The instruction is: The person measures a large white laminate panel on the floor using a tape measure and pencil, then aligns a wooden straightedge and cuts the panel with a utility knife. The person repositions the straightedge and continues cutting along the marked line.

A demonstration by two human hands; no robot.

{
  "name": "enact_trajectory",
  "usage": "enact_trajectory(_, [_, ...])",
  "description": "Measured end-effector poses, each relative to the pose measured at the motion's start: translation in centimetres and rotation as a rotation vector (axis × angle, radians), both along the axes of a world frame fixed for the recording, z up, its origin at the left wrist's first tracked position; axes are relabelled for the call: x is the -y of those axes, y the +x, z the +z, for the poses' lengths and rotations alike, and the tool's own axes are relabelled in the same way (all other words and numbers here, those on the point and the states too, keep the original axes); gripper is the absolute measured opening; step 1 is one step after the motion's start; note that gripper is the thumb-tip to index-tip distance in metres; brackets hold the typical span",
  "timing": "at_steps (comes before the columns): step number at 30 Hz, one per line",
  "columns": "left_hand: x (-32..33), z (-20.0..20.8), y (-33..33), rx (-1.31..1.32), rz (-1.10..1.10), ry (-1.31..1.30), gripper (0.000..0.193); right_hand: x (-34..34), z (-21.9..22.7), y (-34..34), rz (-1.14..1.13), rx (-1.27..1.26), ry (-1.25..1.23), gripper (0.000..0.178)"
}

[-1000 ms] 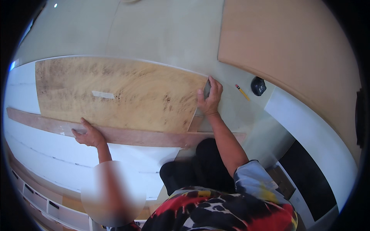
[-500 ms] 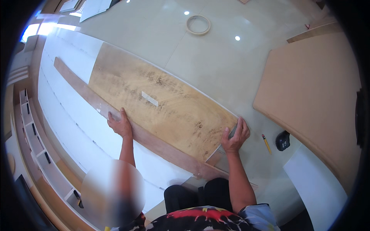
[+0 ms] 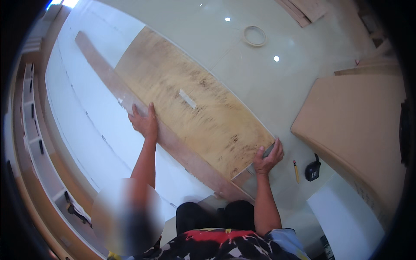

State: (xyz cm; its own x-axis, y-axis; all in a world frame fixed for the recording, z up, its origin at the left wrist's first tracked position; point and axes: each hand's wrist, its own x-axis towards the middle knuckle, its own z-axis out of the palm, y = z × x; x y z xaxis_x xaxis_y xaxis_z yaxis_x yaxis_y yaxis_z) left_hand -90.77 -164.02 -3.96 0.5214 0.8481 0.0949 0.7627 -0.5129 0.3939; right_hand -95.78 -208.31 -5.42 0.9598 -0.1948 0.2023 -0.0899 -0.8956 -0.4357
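Observation:
A tan board (image 3: 173, 82) with dark smudges and a short piece of pale tape (image 3: 187, 99) lies at a slant on a white panel (image 3: 93, 117). Along its left edge runs a long, narrow wooden strip (image 3: 180, 151). My left hand (image 3: 146, 123) grips this strip near its middle, thumb and fingers spread across its width. At the near right corner of the board, my right hand (image 3: 268, 159) closes round a small dark grey block (image 3: 269, 150). The fingers partly cover the block, so its exact kind is unclear.
A pencil (image 3: 296, 171) and black tape measure (image 3: 312, 169) lie right of my right hand. Beyond them is a large cardboard sheet (image 3: 346, 117), with a white sheet (image 3: 346, 212) nearer. A tape roll (image 3: 255, 36) lies farther back. A long white compartmented unit (image 3: 43, 167) stands left.
The view has shifted, so the board and strip appear turned more steeply. Both hands keep the same places on the strip and at the board's corner.

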Motion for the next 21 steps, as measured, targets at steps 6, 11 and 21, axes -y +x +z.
enact_trajectory(6, [0.9, 1.0, 0.5, -0.022, 0.032, -0.052, 0.085, 0.5, -0.3, -0.1, 0.021, 0.018, 0.002, 0.068])
enact_trajectory(11, [0.6, 1.0, 0.0, -0.025, 0.039, -0.065, 0.081, -1.5, 3.5, 2.8, 0.125, -0.063, -0.023, 0.06])
enact_trajectory(21, [0.1, 0.1, -0.5, 0.034, 0.028, -0.074, 0.07, -5.6, 4.4, 5.6, 0.223, -0.142, -0.083, 0.069])
